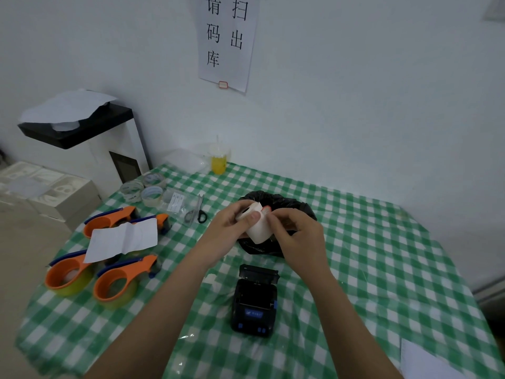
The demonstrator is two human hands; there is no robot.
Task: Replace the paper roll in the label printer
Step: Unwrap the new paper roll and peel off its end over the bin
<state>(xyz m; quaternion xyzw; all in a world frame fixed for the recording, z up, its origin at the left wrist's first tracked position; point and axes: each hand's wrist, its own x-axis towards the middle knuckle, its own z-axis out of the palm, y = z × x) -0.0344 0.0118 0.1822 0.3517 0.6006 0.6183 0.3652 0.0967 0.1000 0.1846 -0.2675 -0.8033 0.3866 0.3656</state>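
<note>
A white paper roll (258,227) is held up above the table between both hands. My left hand (231,224) grips its upper end, thumb across the front. My right hand (296,236) pinches the roll's loose edge near a small red-bordered sticker (266,208). Below the hands, the black label printer (255,303) lies on the green checked tablecloth (369,255) with its lid flipped open and its paper bay showing no roll.
A black plastic bag (287,205) lies just behind the hands. Three orange tape dispensers (114,285) and a sheet of paper (123,239) lie at the left. Tape rolls (151,194), scissors (199,212) and a yellow drink cup (219,160) stand toward the back.
</note>
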